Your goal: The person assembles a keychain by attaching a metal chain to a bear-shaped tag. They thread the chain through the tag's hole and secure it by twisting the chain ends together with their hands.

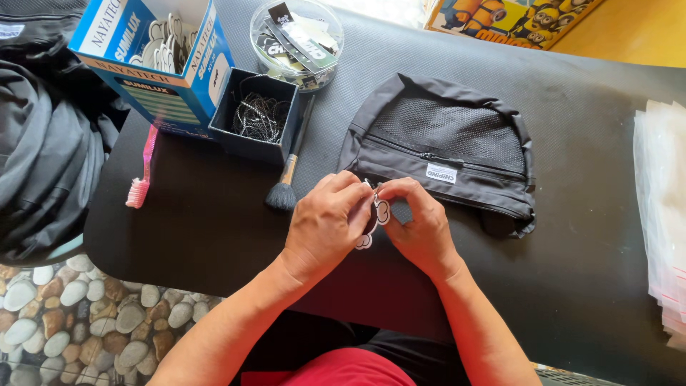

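Head view looks down on a dark table (214, 214), where both hands meet near the middle and pinch one small thing together. Far to the left of the grip a pile of grey cloth (43, 157) is cut off by the edge, and a pink toothbrush (141, 171) lies beside it. Up and left of the grip stand a blue carton (153, 64) and a small dark box (259, 114) of thin cords, with a soft brush (289, 168) leaning close by. The left hand (325, 225) is curled, thumb and fingers closed on a white, rounded tag (381, 211); most of the tag is hidden behind this hand, so its full shape is hard to make out. The right hand (418, 221) grasps the same tag from the other side with bent fingertips. Just behind the grip lies a black mesh pouch (446, 150). Far right, clear plastic bags (661, 214) run out of the picture.
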